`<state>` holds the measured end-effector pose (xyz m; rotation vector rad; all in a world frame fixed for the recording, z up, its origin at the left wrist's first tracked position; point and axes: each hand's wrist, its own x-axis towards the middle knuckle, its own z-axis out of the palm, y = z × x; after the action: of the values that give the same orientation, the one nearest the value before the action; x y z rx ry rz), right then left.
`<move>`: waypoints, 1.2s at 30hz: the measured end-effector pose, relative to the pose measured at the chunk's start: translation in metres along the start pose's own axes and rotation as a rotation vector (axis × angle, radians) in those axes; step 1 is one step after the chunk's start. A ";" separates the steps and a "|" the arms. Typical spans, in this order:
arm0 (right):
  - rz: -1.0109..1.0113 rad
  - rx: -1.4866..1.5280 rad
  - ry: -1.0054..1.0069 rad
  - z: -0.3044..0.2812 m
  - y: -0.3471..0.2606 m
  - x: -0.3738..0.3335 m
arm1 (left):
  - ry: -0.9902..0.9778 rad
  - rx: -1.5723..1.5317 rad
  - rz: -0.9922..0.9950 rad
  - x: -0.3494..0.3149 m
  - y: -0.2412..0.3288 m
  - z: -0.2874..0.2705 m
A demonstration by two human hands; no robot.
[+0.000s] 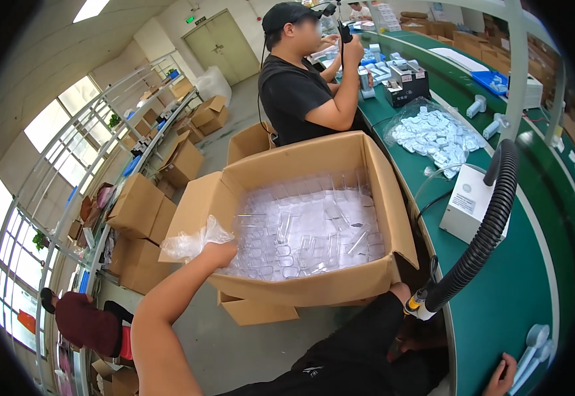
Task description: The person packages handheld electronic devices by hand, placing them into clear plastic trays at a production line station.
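A large open cardboard box point(314, 290) stands in front of me, lined with rows of clear plastic containers point(327, 247), several of them lying loose on top. At its left side, my left hand point(220, 255) is closed on a crumpled clear plastic bag point(198, 240) that spills over the flap; the fingertips are partly hidden. My right hand point(500, 377) rests at the lower right on the green table point(482, 310), with its fingers apart and nothing visible in them. Right beside it lie light-blue parts with round heads and long handles point(535, 350).
A black ribbed hose point(482, 244) arches past a white machine box point(475, 204) on the table. Beyond lies a bag of small light-blue parts point(436, 135). A co-worker point(307, 86) in black stands behind the box. Other cartons point(257, 310) sit on the floor.
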<state>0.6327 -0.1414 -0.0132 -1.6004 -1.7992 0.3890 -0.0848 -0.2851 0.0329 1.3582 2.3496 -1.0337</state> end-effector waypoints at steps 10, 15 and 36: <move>-0.042 -0.004 0.017 0.002 -0.002 0.003 | 0.026 -0.183 0.030 0.010 -0.017 0.002; -0.077 -0.018 0.038 0.002 0.003 0.002 | 0.339 -0.307 -0.090 -0.007 -0.010 -0.034; 0.056 0.016 0.184 0.015 0.012 -0.002 | 0.130 -0.985 0.033 0.008 0.000 0.002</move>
<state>0.6320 -0.1378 -0.0318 -1.6232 -1.6125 0.2712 -0.0893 -0.2814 0.0273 1.0379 2.3424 0.2681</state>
